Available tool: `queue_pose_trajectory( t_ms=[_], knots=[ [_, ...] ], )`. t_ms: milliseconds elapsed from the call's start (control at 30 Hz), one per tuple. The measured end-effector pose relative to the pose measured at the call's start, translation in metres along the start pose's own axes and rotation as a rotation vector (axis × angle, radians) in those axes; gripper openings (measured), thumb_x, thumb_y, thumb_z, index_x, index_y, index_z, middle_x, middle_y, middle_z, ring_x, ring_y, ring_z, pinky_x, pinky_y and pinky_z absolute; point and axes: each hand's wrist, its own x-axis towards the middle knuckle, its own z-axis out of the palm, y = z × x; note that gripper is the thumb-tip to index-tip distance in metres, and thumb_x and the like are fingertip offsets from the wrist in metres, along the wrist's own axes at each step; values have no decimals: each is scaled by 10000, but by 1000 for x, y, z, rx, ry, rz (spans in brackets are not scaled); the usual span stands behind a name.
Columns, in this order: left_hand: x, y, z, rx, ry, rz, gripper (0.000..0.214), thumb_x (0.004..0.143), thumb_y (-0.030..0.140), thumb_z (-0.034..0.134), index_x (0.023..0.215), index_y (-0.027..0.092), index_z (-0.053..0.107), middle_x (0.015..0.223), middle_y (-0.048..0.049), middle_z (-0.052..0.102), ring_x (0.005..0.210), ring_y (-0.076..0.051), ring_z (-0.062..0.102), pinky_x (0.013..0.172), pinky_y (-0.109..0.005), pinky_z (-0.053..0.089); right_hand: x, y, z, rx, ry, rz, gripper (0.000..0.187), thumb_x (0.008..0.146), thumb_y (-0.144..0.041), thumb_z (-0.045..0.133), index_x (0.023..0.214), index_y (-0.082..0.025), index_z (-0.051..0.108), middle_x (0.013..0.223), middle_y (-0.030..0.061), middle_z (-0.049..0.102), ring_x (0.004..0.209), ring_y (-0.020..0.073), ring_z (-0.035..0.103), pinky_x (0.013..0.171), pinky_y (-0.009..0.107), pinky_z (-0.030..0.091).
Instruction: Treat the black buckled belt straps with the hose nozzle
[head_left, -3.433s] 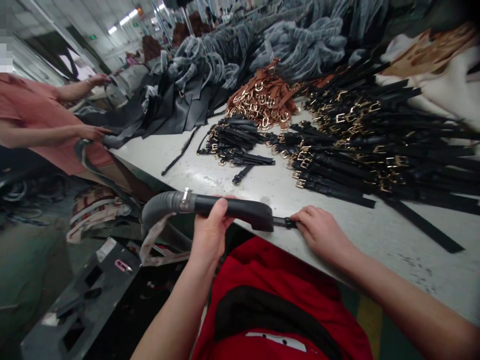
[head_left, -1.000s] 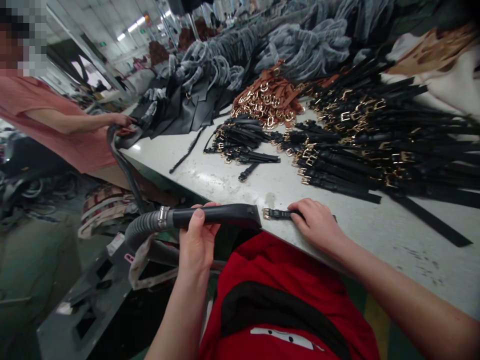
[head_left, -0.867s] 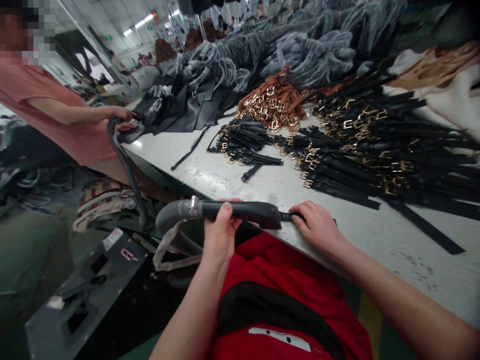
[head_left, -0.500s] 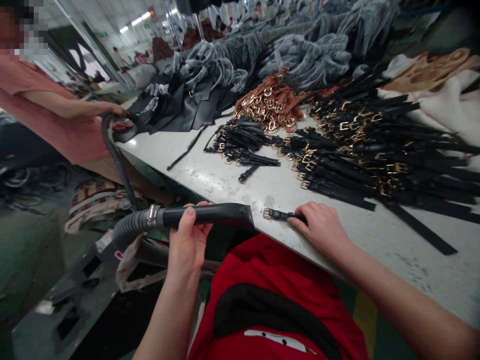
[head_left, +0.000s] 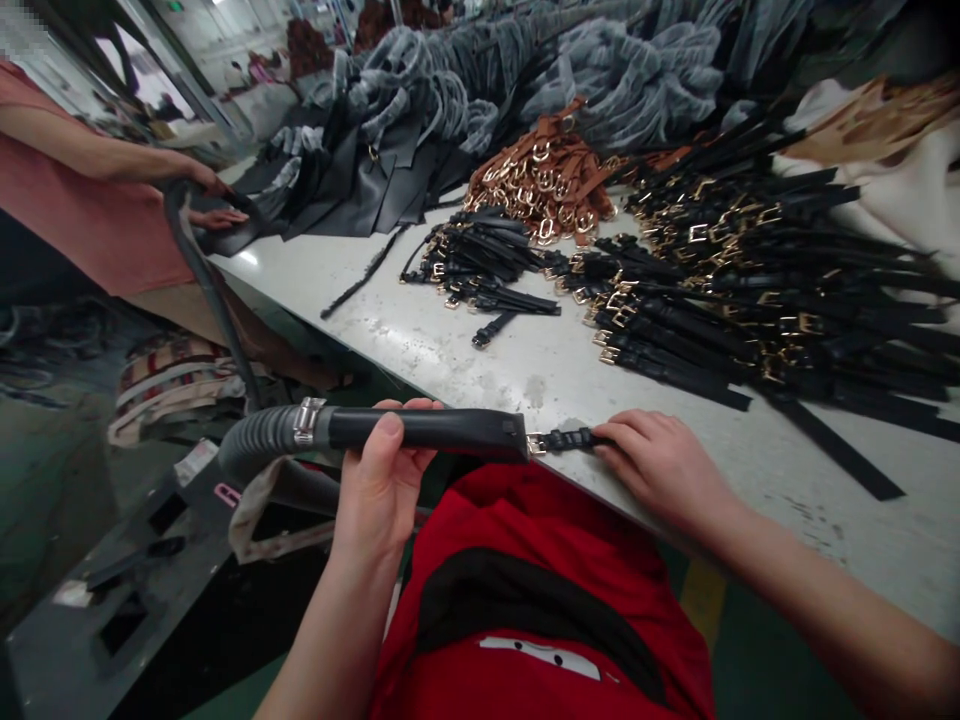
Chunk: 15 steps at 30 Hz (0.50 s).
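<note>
Landmark for this entry: the black nozzle (head_left: 457,432). Monitoring remotely, I find the bench (head_left: 525,370) running beyond and to the right of it. On the bench, beyond and right of the nozzle, lies a broad heap of black straps (head_left: 750,290) with gold-coloured buckles; farther beyond is a pile of brown straps (head_left: 536,180). A ribbed hose (head_left: 262,437) leads off the nozzle's left end, secured by a metal clamp (head_left: 308,421).

My left hand (head_left: 386,480) is wrapped around the nozzle, thumb on the near side. My right hand (head_left: 667,465), right of the nozzle, has its fingertips closed on the far end of one short black strap (head_left: 568,440).

Change noted: half a second ago a clear gap separated nozzle and strap; it has closed, so the work stands with the strap brought up to the nozzle's mouth. The strap extends from the right hand's fingertips leftward to the nozzle. Its small buckle (head_left: 535,443) sits right at the mouth; whether any part is inside, I cannot tell.
</note>
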Motion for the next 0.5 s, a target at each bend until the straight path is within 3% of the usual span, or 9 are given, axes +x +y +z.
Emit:
queue_pose_trajectory(
  t_ms=[133,333,500],
  knots=[
    [-4,-12,9,19,-19,-9,292,610,296,805,835,199,646,807,-25,740,821,-209,705,732,-334,570,9,1,9,129,1,136,221,893,-253,465,938,-173,666,906,96,640,838,219,560,726,348,397],
    [-10,-51,39,29,-77,-50,338,606,321,807,836,206,588,817,-20,725,822,-205,691,791,-374,536,12,6,16,160,-31,197,196,876,-252,476,866,-168,652,855,92,615,811,224,543,709,347,391],
    [-10,-49,40,115,-68,24,346,624,311,794,881,210,586,834,-19,719,840,-204,690,798,-374,540,12,1,14,153,-34,209,191,880,-259,485,860,-169,652,841,83,608,807,223,537,709,338,381]
  ],
)
